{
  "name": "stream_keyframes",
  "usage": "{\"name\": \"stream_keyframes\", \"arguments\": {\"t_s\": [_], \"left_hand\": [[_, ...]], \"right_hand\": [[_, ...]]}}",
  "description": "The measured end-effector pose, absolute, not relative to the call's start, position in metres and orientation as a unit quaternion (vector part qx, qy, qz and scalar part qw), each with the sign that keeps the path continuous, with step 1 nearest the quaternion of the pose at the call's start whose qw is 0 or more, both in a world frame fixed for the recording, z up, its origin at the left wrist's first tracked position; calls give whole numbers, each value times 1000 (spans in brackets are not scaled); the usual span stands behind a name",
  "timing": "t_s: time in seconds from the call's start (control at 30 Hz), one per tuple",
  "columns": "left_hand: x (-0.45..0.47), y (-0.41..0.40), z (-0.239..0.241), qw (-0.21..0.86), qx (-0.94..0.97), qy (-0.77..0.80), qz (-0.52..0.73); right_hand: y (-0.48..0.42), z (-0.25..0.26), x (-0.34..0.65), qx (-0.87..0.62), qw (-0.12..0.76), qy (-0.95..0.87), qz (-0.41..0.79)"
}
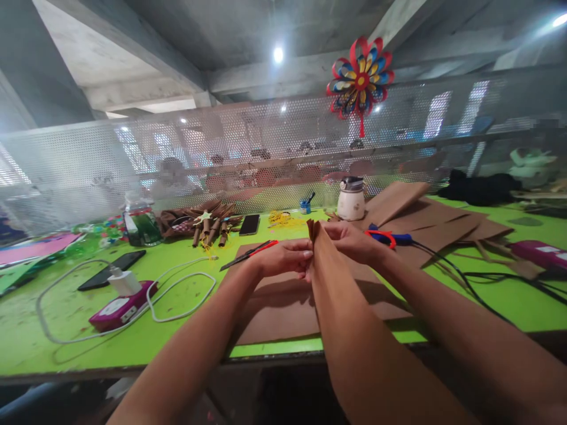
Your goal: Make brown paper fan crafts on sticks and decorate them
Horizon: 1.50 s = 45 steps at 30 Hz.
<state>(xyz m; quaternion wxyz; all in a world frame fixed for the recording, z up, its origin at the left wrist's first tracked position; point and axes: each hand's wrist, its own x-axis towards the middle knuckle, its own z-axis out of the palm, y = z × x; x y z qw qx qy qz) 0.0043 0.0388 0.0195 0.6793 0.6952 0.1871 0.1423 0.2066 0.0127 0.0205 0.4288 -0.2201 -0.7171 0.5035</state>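
A long sheet of brown paper [339, 289] runs from below the view up to its gathered, folded end, which stands raised above the table. My left hand [290, 258] pinches that end from the left, thumb and fingers pressed together. From the right, my right hand [348, 239] grips the same end, its fingers partly hidden behind the paper. Beneath both hands lies a flat brown sheet [277, 319]. A slim black and red tool [248, 255] rests by my left wrist. Beside my right wrist is a blue and red tool [394, 238] with a black cable, resembling a glue gun.
More brown paper sheets [425, 221] lie at the right, near a white flask [351, 199]. Rolled brown paper pieces [212, 227], a phone [249, 225] and yellow strands [283, 219] sit behind. At left, a white cable [181, 319] loops around a purple power strip [119, 310].
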Motion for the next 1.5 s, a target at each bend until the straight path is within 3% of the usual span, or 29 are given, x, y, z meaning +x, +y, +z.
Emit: {"name": "stream_keyframes", "arguments": {"t_s": [0.1, 0.23, 0.37, 0.53, 0.73, 0.97, 1.13, 1.5], "left_hand": [[3, 44, 17, 641, 724, 209, 146], [-6, 61, 17, 578, 724, 269, 263], [-12, 69, 25, 576, 670, 303, 357], [-7, 58, 30, 467, 762, 342, 291], [-8, 61, 28, 323, 842, 362, 236], [-15, 60, 35, 360, 821, 345, 276], [-15, 60, 35, 392, 818, 305, 291], [-16, 51, 45, 326, 865, 309, 221]], "right_hand": [[17, 20, 209, -220, 449, -717, 486], [25, 18, 211, -254, 516, -654, 492], [29, 15, 209, -328, 451, -682, 473], [34, 10, 195, -381, 372, -739, 412], [39, 2, 193, -405, 438, -707, 380], [38, -3, 203, -345, 511, -624, 480], [32, 1, 199, -320, 547, -604, 484], [27, 1, 198, -357, 526, -657, 407]]}}
